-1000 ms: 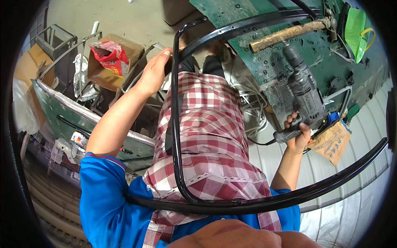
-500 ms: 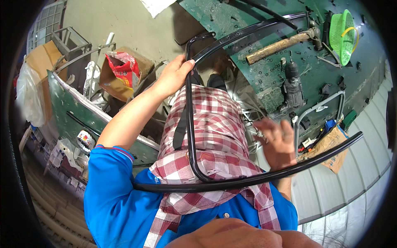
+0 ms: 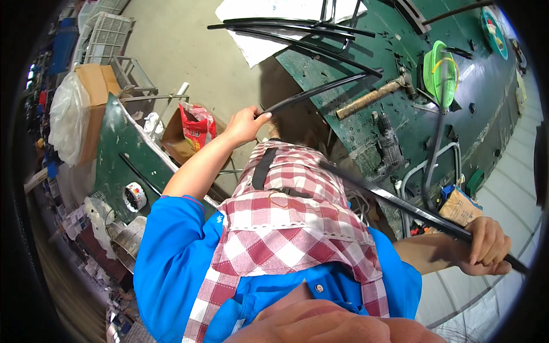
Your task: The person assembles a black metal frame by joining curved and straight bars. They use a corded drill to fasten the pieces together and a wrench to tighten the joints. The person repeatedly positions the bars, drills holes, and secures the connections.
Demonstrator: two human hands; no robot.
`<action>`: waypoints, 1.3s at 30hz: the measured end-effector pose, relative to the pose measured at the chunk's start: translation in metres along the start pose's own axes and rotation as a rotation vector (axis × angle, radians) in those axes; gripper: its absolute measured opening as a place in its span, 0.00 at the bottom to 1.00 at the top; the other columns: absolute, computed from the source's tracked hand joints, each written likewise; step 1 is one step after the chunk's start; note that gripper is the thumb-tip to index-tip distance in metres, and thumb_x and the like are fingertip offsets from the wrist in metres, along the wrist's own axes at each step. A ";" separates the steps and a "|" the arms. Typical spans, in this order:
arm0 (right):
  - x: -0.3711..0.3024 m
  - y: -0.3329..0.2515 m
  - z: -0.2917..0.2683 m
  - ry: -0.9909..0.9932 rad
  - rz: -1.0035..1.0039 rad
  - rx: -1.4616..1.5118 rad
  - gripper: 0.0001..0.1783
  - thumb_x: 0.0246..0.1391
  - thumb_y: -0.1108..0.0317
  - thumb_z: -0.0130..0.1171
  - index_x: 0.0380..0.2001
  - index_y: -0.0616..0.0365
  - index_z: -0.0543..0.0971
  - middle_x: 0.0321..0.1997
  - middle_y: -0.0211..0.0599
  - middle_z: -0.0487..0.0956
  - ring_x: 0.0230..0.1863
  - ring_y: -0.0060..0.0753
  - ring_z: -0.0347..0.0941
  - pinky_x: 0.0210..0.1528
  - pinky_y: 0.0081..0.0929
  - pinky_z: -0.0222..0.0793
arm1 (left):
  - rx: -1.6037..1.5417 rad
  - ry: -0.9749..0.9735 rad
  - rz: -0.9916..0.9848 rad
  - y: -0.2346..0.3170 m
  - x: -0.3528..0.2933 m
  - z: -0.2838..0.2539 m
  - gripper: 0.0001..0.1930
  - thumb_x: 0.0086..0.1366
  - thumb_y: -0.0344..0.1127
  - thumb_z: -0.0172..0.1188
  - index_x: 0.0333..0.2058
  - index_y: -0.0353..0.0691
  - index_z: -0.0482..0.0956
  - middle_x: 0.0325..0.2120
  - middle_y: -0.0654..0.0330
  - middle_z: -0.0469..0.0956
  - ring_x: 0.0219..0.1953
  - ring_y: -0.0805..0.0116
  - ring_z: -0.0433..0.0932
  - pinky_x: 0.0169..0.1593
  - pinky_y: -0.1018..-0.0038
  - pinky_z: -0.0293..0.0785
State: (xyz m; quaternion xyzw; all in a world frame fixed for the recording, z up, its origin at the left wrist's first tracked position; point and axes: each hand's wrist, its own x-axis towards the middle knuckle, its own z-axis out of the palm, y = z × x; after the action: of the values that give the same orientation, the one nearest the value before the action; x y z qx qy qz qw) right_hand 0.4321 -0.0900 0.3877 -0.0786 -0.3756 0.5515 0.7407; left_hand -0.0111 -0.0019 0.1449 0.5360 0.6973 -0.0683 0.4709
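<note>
My left hand (image 3: pixel 245 126) is closed on the near end of a black curved tube (image 3: pixel 320 91), which reaches away to the right over the green table. Far out to the right, my right hand (image 3: pixel 487 247) wraps round a long black tube (image 3: pixel 394 198) slanting across in front of my apron. A blurred dark upright bar (image 3: pixel 437 143) rises from this slanting tube. Whether the two tubes I hold are joined cannot be made out. Beyond my left hand, several black curved tubes (image 3: pixel 286 27) lie across a white sheet and the table's edge.
On the green table (image 3: pixel 480 97) are a wooden-handled hammer (image 3: pixel 372 98), a black power drill (image 3: pixel 389 143), a green basket (image 3: pixel 439 74) and scattered small black parts. A grey metal tube frame (image 3: pixel 417 168) stands at right. To the left are a red bag (image 3: pixel 197 126) in a carton and another green surface (image 3: pixel 117 148).
The black tube frame has swung round, its crossbar going from my left side to the right. My right hand, open before, has moved right and closed on a tube. The view has shifted.
</note>
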 end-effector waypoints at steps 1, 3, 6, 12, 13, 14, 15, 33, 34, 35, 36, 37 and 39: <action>0.005 -0.005 0.001 -0.005 -0.021 -0.075 0.20 0.57 0.59 0.58 0.15 0.49 0.65 0.09 0.22 0.67 0.10 0.14 0.63 0.24 0.23 0.80 | -0.020 -0.006 -0.002 -0.007 -0.011 -0.006 0.29 0.63 0.58 0.56 0.37 0.31 0.78 0.31 0.44 0.80 0.41 0.52 0.80 0.43 0.60 0.73; 0.014 -0.010 -0.010 0.039 0.030 -0.302 0.20 0.59 0.55 0.57 0.18 0.49 0.65 0.14 0.21 0.67 0.15 0.15 0.62 0.26 0.19 0.72 | 0.085 -0.023 0.034 -0.032 -0.026 -0.017 0.28 0.62 0.58 0.57 0.38 0.31 0.78 0.32 0.43 0.80 0.42 0.50 0.80 0.43 0.59 0.73; 0.026 -0.003 -0.041 0.288 0.168 -0.675 0.21 0.61 0.53 0.56 0.21 0.52 0.66 0.18 0.25 0.68 0.19 0.19 0.64 0.29 0.23 0.70 | 0.267 -0.006 0.070 -0.039 -0.057 -0.046 0.25 0.60 0.56 0.60 0.38 0.34 0.80 0.32 0.43 0.79 0.41 0.46 0.78 0.44 0.58 0.72; 0.005 0.067 -0.218 0.628 0.797 -1.810 0.23 0.58 0.49 0.59 0.33 0.64 0.76 0.22 0.42 0.76 0.25 0.35 0.76 0.32 0.33 0.72 | -0.381 -0.302 0.061 -0.109 -0.114 -0.043 0.16 0.69 0.45 0.55 0.29 0.39 0.73 0.14 0.70 0.66 0.15 0.80 0.63 0.19 0.80 0.57; -0.021 0.066 -0.275 0.560 0.752 -1.903 0.25 0.58 0.49 0.58 0.35 0.66 0.76 0.26 0.48 0.78 0.30 0.43 0.77 0.35 0.38 0.72 | -0.478 -0.338 0.096 -0.103 -0.119 -0.036 0.16 0.70 0.46 0.53 0.30 0.39 0.72 0.14 0.70 0.65 0.15 0.80 0.63 0.19 0.80 0.57; -0.036 0.072 -0.293 0.530 0.736 -1.987 0.26 0.57 0.49 0.59 0.37 0.66 0.76 0.30 0.52 0.79 0.34 0.49 0.77 0.38 0.41 0.71 | -0.579 -0.370 0.119 -0.098 -0.125 -0.029 0.16 0.71 0.47 0.52 0.31 0.39 0.72 0.14 0.70 0.65 0.16 0.80 0.63 0.19 0.80 0.58; -0.051 0.077 -0.308 0.505 0.714 -2.077 0.27 0.57 0.48 0.59 0.39 0.67 0.76 0.34 0.56 0.80 0.38 0.56 0.77 0.41 0.44 0.71 | -0.608 -0.357 0.224 -0.089 -0.127 -0.021 0.17 0.72 0.47 0.48 0.32 0.39 0.71 0.15 0.69 0.66 0.16 0.79 0.64 0.20 0.80 0.59; -0.020 0.249 0.015 -0.044 0.389 -1.055 0.13 0.50 0.72 0.66 0.40 0.60 0.77 0.40 0.40 0.78 0.41 0.34 0.77 0.44 0.28 0.73 | -0.366 0.223 0.680 0.021 -0.088 0.011 0.15 0.67 0.43 0.57 0.40 0.34 0.74 0.26 0.48 0.77 0.28 0.51 0.77 0.33 0.65 0.71; -0.018 0.246 0.016 -0.064 0.415 -1.090 0.10 0.50 0.74 0.65 0.36 0.61 0.78 0.38 0.39 0.79 0.39 0.34 0.77 0.43 0.28 0.73 | -0.333 0.211 0.694 0.019 -0.086 0.012 0.15 0.67 0.42 0.57 0.40 0.34 0.74 0.27 0.47 0.77 0.29 0.50 0.77 0.33 0.65 0.71; -0.018 0.247 0.016 -0.036 0.421 -1.105 0.08 0.50 0.74 0.64 0.35 0.61 0.78 0.36 0.39 0.79 0.38 0.34 0.78 0.42 0.28 0.73 | -0.300 0.200 0.706 0.017 -0.083 0.012 0.15 0.67 0.42 0.57 0.40 0.34 0.75 0.27 0.47 0.77 0.30 0.50 0.78 0.34 0.65 0.71; -0.019 0.249 0.018 -0.007 0.430 -1.121 0.07 0.50 0.75 0.64 0.33 0.61 0.78 0.34 0.38 0.79 0.37 0.35 0.78 0.42 0.28 0.73 | -0.269 0.187 0.718 0.017 -0.082 0.012 0.14 0.67 0.42 0.57 0.41 0.34 0.75 0.27 0.46 0.77 0.30 0.49 0.78 0.34 0.64 0.71; -0.020 0.252 0.020 0.021 0.440 -1.136 0.05 0.50 0.76 0.64 0.31 0.62 0.78 0.33 0.38 0.79 0.36 0.36 0.78 0.41 0.28 0.73 | -0.244 0.190 0.735 0.016 -0.080 0.010 0.15 0.65 0.40 0.58 0.41 0.34 0.74 0.26 0.47 0.76 0.30 0.52 0.77 0.34 0.63 0.71; -0.022 0.261 0.021 -0.046 0.407 -1.141 0.06 0.48 0.76 0.64 0.31 0.61 0.78 0.31 0.38 0.78 0.36 0.38 0.77 0.40 0.30 0.73 | -0.315 0.055 0.771 0.012 -0.070 0.004 0.15 0.66 0.40 0.59 0.43 0.34 0.73 0.25 0.53 0.76 0.27 0.59 0.76 0.32 0.66 0.71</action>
State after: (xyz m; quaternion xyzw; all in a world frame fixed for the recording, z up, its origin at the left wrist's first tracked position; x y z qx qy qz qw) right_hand 0.2186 -0.0168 0.2533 -0.5216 -0.6056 0.3951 0.4530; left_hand -0.0006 -0.0475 0.1991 0.6809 0.4599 0.2347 0.5193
